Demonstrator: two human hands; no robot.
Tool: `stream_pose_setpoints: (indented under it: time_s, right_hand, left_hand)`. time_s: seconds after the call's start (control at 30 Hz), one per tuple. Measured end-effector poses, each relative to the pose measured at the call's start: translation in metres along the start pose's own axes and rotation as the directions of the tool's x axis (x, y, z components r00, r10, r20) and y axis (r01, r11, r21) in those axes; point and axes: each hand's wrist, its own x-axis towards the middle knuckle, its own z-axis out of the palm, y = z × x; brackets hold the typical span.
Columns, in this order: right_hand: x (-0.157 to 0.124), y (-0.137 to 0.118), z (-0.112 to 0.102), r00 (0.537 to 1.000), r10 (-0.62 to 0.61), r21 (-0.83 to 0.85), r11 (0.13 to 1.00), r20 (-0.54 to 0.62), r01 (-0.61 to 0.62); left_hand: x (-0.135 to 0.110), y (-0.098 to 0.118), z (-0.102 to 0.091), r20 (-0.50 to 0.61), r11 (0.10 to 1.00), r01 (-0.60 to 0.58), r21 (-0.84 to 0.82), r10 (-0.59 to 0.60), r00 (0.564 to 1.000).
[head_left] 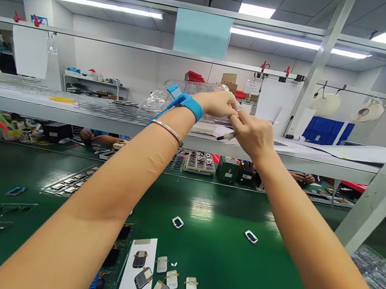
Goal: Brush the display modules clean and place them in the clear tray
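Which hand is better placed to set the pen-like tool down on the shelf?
Right, probably: the right hand appears to hold the pen-like tool in its fingers, just above the white shelf. The left hand, wearing a blue wrist strap, sits higher and shows no clear hold on the tool.

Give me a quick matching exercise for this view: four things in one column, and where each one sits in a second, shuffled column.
Things:
1. blue wrist strap
2. metal bangle
3. white sheet
4. clear plastic trays

Places:
A. on the green bench
B. around the left wrist
C. on the shelf
D. around the left forearm

Pairs: 1-B, 2-D, 3-A, 4-C
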Motion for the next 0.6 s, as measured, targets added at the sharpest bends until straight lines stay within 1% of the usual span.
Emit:
stream_pose_setpoints:
  time_s: [0.1,0.2,0.23,0.3,0.37,0.4,0.43,0.47,0.53,0.57,0.6]
  right_hand:
    - [-0.005,0.0,-0.003,1.0,-0.019,0.009,1.0,-0.013,0.019]
    - [-0.009,-0.001,-0.004,1.0,-0.014,0.018,1.0,-0.022,0.015]
    - [-0.01,0.0,-0.005,1.0,-0.007,0.02,1.0,-0.021,0.008]
    - [-0.012,0.002,-0.006,1.0,0.012,0.026,1.0,-0.016,-0.011]
    - [-0.014,0.008,-0.008,0.999,0.05,0.014,0.999,0.014,-0.05]
    - [-0.016,0.013,-0.009,0.997,0.073,0.001,0.997,0.038,-0.073]
    - [-0.018,0.019,-0.012,0.993,0.096,-0.012,0.995,0.064,-0.096]
    - [-0.021,0.026,-0.014,0.989,0.119,-0.026,0.993,0.091,-0.117]
    - [-0.027,0.043,-0.02,0.98,0.158,-0.035,0.987,0.124,-0.155]
    - [-0.031,0.052,-0.024,0.973,0.186,-0.04,0.982,0.136,-0.182]
    - [-0.034,0.06,-0.026,0.965,0.22,-0.055,0.975,0.145,-0.215]
  left_hand:
    - [0.002,-0.001,-0.001,0.057,0.998,0.058,-0.035,-0.056,0.997]
    - [0.005,0.007,-0.004,0.089,0.991,0.112,-0.071,-0.106,0.99]
    - [0.005,0.01,-0.005,0.078,0.983,0.143,-0.114,-0.135,0.988]
    - [0.003,0.013,-0.01,0.017,0.944,0.215,-0.25,-0.218,0.976]
    - [-0.006,0.008,-0.024,-0.071,0.886,0.272,-0.376,-0.32,0.945]
    - [-0.014,0.001,-0.034,-0.121,0.866,0.294,-0.406,-0.369,0.921]
    - [-0.024,-0.008,-0.046,-0.172,0.859,0.317,-0.402,-0.411,0.895]
    - [-0.036,-0.02,-0.058,-0.224,0.85,0.353,-0.39,-0.46,0.859]
    - [-0.063,-0.048,-0.078,-0.312,0.809,0.464,-0.362,-0.574,0.757]
    - [-0.076,-0.062,-0.083,-0.33,0.779,0.522,-0.347,-0.623,0.709]
    - [-0.088,-0.076,-0.085,-0.326,0.741,0.584,-0.332,-0.671,0.666]
